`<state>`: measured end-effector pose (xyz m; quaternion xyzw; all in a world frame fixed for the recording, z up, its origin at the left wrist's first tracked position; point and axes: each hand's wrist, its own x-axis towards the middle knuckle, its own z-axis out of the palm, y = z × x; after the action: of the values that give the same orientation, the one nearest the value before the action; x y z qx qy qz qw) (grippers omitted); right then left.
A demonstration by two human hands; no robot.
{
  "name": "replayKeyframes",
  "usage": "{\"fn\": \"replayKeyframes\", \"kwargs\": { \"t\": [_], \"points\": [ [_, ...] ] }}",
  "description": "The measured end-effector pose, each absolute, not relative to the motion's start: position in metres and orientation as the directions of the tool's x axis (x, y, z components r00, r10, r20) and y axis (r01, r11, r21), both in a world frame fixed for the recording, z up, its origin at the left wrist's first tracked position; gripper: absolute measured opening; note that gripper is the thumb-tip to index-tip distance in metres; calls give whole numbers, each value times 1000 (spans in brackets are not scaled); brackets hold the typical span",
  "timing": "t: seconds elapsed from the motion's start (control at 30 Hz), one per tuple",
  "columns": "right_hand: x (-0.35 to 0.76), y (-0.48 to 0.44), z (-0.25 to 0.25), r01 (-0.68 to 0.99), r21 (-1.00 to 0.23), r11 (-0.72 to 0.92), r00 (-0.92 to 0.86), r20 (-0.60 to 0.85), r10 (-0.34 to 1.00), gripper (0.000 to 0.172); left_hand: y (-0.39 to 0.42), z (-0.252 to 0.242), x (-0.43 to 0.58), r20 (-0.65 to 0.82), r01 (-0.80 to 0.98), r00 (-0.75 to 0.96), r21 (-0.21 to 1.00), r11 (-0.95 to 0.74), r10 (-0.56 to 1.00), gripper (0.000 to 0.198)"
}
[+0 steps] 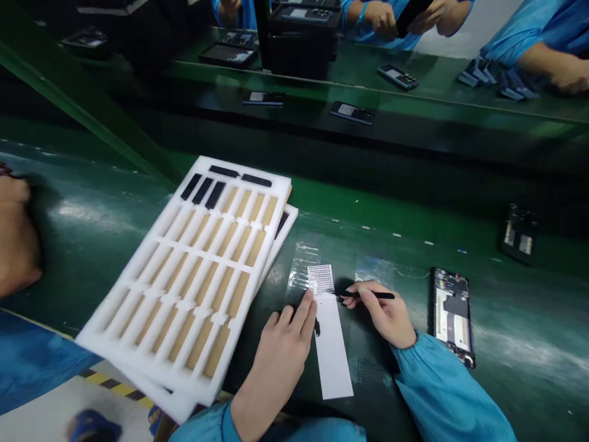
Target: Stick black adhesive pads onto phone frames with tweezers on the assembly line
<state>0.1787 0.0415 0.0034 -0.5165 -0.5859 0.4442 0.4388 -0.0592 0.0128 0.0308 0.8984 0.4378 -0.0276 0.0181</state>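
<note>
My left hand (286,334) lies on the green table, its fingers stretched out and pressing the upper end of a long white strip (334,353). A small dotted sticker sheet (321,278) sits at the strip's top on clear film. My right hand (384,313) is closed on black tweezers (368,295), whose tip points left toward the strip. A small black piece (317,327) lies on the strip beside my left fingers.
A stack of white foam trays (193,276) with several black parts in the top slots lies to the left. An opened phone frame (451,314) lies right of my right hand, another part (519,233) farther right. Phones ride the conveyor (352,112) beyond. Other people's hands show at the left edge and across the belt.
</note>
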Motion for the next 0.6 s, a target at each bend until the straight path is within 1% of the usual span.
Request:
{"fn": "replayKeyframes", "kwargs": {
  "t": [0.27, 0.6],
  "points": [
    [190, 41, -3, 264, -957, 117, -120, 88, 989, 26, 21, 34, -38, -68, 765, 644, 28, -643, 762, 68],
    [192, 41, -6, 246, -961, 129, -117, 102, 988, 25, 26, 27, -34, -80, 752, 659, 57, -656, 748, 67]
  ]
}}
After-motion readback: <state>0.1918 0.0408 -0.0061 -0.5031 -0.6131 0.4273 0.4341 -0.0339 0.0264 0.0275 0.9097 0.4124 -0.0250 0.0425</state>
